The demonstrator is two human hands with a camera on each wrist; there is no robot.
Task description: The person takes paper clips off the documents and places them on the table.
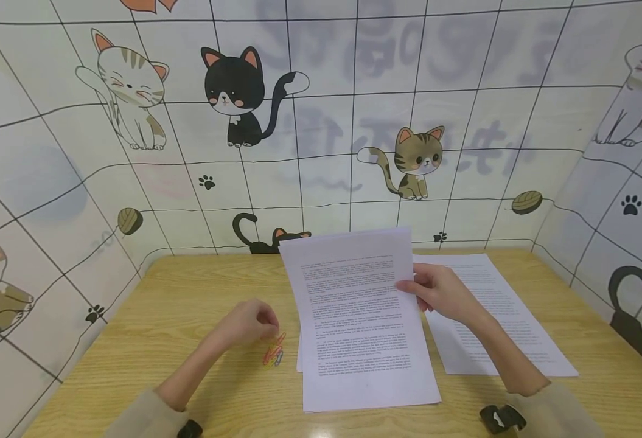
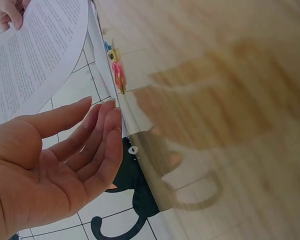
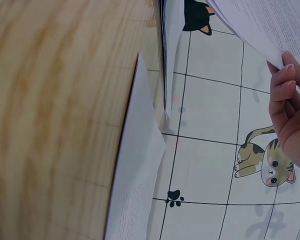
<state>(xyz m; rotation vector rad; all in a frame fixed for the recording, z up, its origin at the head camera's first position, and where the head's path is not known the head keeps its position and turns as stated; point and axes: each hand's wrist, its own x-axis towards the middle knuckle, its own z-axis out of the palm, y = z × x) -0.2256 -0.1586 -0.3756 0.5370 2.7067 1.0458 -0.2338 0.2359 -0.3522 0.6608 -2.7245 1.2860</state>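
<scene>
My right hand [image 1: 438, 292] pinches the right edge of several printed sheets [image 1: 353, 328] between thumb and fingers. The sheets tilt up off the table, their near edge low over it. In the right wrist view, the thumb and fingertips [image 3: 288, 75] meet at the paper's edge. On the table left of the sheets lies a small group of coloured paper clips [image 1: 274, 353], pink, yellow and blue. Just above these clips is my left hand [image 1: 249, 322]; the left wrist view shows its fingers loosely bent, with a gap to the thumb and nothing between them.
Another printed stack [image 1: 496, 316] lies flat on the wooden table [image 1: 189, 292] at the right. More paper [image 1: 300, 359] shows beneath the left edge of the raised sheets. Cat-patterned sheeting [image 1: 326, 170] walls in the table at the back and both sides.
</scene>
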